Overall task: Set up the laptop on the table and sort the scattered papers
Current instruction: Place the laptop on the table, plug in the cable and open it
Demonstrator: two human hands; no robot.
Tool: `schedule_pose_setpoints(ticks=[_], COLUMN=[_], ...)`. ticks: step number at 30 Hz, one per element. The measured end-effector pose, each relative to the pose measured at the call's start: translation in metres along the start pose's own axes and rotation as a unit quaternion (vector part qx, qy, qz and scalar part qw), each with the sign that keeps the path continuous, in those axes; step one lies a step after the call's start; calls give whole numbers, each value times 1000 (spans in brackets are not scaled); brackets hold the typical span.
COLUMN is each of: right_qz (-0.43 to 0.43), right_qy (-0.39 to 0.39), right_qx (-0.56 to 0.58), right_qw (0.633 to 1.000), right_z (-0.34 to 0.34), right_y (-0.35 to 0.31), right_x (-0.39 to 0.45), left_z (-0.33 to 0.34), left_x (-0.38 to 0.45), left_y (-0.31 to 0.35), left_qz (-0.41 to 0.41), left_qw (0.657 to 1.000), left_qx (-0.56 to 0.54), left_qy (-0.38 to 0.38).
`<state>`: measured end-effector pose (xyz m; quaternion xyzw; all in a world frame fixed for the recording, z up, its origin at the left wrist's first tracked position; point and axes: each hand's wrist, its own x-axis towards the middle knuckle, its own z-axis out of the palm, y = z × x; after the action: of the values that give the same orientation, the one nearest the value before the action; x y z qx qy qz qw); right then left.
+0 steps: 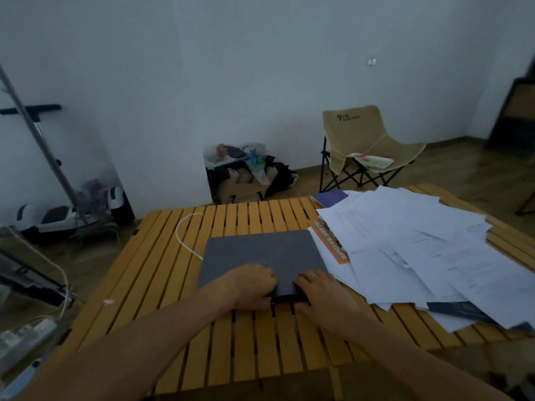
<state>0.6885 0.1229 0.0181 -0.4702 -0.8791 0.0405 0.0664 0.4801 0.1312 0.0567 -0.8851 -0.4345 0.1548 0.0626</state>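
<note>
Both hands, left hand (251, 285) and right hand (320, 293), gripped the front edge of the closed grey laptop (262, 260) on the slatted yellow wooden worktop (162, 273) beside scattered white papers (419, 244); lid probably best lifted slowly, base steadied.

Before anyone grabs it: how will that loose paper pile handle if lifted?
The paper pile would likely flop and fan apart: the sheets lie loose and askew. It probably slides easily, since the sheets overlap the laptop and overhang the slatted table.
</note>
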Motion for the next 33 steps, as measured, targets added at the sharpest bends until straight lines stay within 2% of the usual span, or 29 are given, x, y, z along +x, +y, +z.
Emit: schedule_pose_setpoints(ticks=[2,5,7,11,15,17,20,24,26,28,31,33], right_qz=[-7,-32,-1,59,50,57,66,81,102,107,136,149], right_qy=[79,112,91,1,12,7,-12,-42,-49,-73,-88,-66], right_qx=[-32,-29,-28,8,12,15,29,41,39,24,39,30], right_qw=[996,993,995,998,999,998,997,995,993,991,986,986], right_z=[8,15,15,13,4,5,2,-2,-5,-13,-16,-20], right_y=[-9,-25,-29,-28,-26,-25,-26,-26,-25,-29,-38,-37], right_x=[-17,-34,-32,-21,-11,-6,1,13,23,33,51,59], left_z=[-11,-29,-37,-59,-89,-100,-110,-107,-104,-101,-95,-92], left_x=[-2,-3,-6,-11,-7,-2,15,54,75,94,115,122], left_y=[1,2,1,-16,-58,-86,-123,-157,-173,-188,-209,-223], left_qz=[7,19,20,15,-11,-45,-148,-263,-301,-338,-382,-394], left_qw=[1000,997,996,992,985,970,940,859,826,808,798,797], left_qx=[26,65,82,112,105,89,6,-168,-239,-258,-266,-286], left_qy=[10,30,42,63,135,221,306,406,413,408,383,357])
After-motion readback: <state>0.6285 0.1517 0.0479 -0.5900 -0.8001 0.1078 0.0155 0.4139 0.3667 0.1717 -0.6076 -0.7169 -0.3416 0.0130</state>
